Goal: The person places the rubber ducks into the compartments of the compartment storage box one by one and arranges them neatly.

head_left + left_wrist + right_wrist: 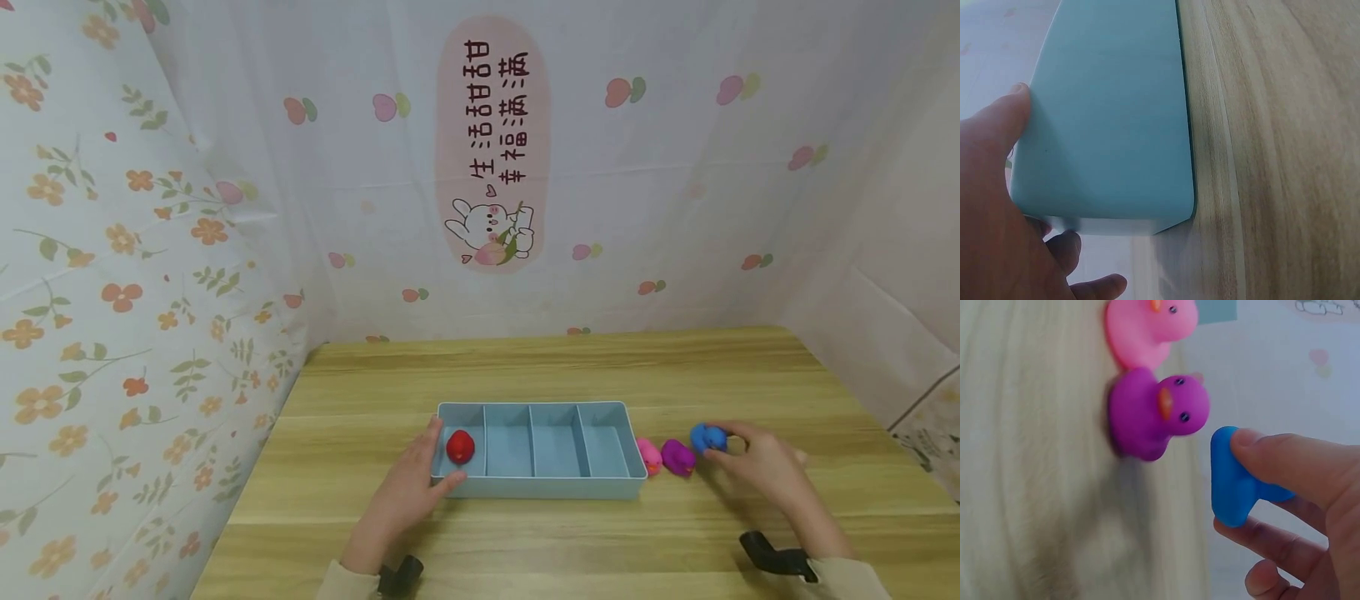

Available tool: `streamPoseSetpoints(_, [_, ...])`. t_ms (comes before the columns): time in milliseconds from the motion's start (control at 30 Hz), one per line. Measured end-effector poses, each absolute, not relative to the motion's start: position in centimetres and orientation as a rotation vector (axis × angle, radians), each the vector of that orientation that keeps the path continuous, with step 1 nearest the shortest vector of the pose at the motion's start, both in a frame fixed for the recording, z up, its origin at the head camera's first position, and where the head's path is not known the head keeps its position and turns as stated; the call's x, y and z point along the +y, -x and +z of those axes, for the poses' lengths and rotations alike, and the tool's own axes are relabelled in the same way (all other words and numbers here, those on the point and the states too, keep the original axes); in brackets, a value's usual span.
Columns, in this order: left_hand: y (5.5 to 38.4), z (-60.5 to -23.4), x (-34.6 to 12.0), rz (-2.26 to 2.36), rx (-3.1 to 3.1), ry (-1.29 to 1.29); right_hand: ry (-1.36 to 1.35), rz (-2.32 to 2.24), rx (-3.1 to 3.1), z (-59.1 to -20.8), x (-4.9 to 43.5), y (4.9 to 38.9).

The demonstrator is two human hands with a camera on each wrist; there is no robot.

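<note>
Held between the thumb and fingers of my right hand (768, 468) is a blue rubber duck (1232, 478), raised off the table in the right wrist view. Close by, a purple rubber duck (678, 457) sits on the table, with a pink rubber duck (649, 456) beside it at the box's right end. My left hand (407, 483) grips the left end of a light blue divided box (540, 488), thumb at the front rim and fingers along the end wall. In the box's leftmost compartment lies a red rubber duck (461, 447); the other compartments hold nothing.
The box stands on a wood-grain table (540, 542). A white printed cloth (637, 192) hangs behind the table, and a flowered cloth (150, 275) hangs along the left side. Black wrist mounts (776, 557) sit on both wrists.
</note>
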State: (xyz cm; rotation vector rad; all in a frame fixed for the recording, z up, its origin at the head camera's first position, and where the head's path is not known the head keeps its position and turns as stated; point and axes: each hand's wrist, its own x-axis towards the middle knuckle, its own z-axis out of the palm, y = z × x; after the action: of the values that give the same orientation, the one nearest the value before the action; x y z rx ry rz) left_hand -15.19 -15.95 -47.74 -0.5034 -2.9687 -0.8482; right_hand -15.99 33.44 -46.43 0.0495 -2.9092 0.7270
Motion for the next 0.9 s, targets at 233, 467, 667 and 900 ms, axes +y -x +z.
streamPoseSetpoints(233, [15.2,-47.8,-16.0,-0.844,-2.965,0.510,-0.096,0.758,-2.900,-45.5,32.5,16.4])
streamPoseSetpoints(467, [15.0,-47.7,-15.9,-0.886,-2.966,0.500,-0.136,0.787,-2.878,-44.7,31.2,16.7])
streamPoseSetpoints(667, [15.1,-47.8,-16.0,-0.872,-2.961,0.510,-0.142,0.762,-2.862,-44.0,29.7,17.0])
streamPoseSetpoints(900, [15.1,-47.6,-16.0,-0.878,-2.954,0.516,-0.201,0.763,-2.845,-43.9,27.9,17.6])
